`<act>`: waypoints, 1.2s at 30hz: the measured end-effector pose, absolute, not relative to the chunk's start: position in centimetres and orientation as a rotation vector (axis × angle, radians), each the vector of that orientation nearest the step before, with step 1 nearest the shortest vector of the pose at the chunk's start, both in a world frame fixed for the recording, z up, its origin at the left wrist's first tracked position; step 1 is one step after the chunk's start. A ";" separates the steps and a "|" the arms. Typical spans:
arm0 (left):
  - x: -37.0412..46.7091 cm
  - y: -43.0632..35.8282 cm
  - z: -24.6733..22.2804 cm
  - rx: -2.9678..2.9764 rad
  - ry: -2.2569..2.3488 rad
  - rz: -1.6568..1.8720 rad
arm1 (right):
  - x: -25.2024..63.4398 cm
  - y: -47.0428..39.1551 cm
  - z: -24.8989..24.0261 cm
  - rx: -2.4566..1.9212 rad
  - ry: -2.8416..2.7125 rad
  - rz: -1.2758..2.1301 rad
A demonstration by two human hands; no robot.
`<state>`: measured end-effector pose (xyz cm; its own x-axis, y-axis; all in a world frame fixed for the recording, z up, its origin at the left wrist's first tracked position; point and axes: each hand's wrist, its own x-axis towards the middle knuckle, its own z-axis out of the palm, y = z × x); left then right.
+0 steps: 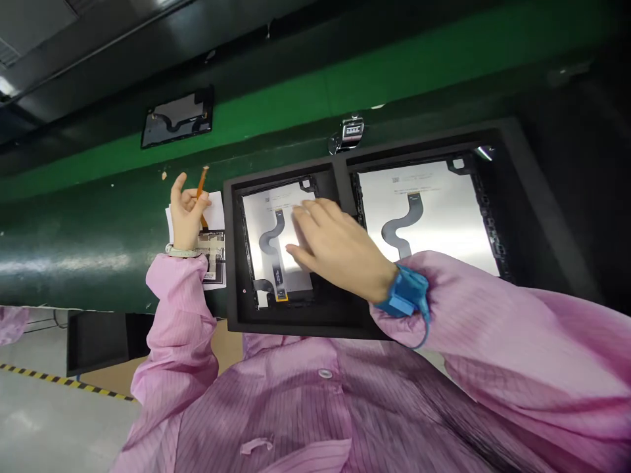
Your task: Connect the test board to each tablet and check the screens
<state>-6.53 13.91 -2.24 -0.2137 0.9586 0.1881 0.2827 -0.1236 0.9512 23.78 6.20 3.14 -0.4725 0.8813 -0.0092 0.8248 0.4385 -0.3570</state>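
My left hand (186, 213) is closed, thumb and fingers pinching an orange flex cable (202, 182) that stands upright. The cable's lower end runs down to a small black-edged part (213, 253) lying on white paper (215, 202). My right hand (335, 243), fingers stretched out, is over the right side of a display panel (254, 230); I cannot tell how firmly it touches. A dark curved ribbon cable (269, 243) crosses that panel's silvery back. The panel lies in the left compartment of a black tray (290, 326).
A second display panel (444, 217) lies in the tray's right compartment, partly under my right sleeve. Behind the tray stands a metal tally counter (351, 131). Farther back, another panel (177, 119) lies on the green belt (276, 108). A black bin (96, 341) sits lower left.
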 end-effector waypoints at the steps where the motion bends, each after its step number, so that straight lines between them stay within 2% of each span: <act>1: -6.5 13.9 -2.3 1.436 1.484 1.407 | 23.3 6.4 2.8 -1.403 -2.553 0.495; 8: -5.8 13.0 -1.8 1.471 1.389 1.452 | 21.8 6.9 0.0 -1.292 -2.632 0.595; 29: -4.9 10.8 -0.5 1.658 1.346 1.273 | 21.2 5.4 0.4 -1.369 -2.525 0.682; 36: -4.4 10.2 0.5 1.862 1.317 1.049 | 21.2 5.3 0.7 -1.241 -1.975 1.114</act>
<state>-4.44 10.21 0.49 0.1871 0.9497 0.2510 0.4566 -0.3103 0.8338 21.18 5.34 0.75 -0.4230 0.9059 0.0210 0.4504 0.2303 -0.8626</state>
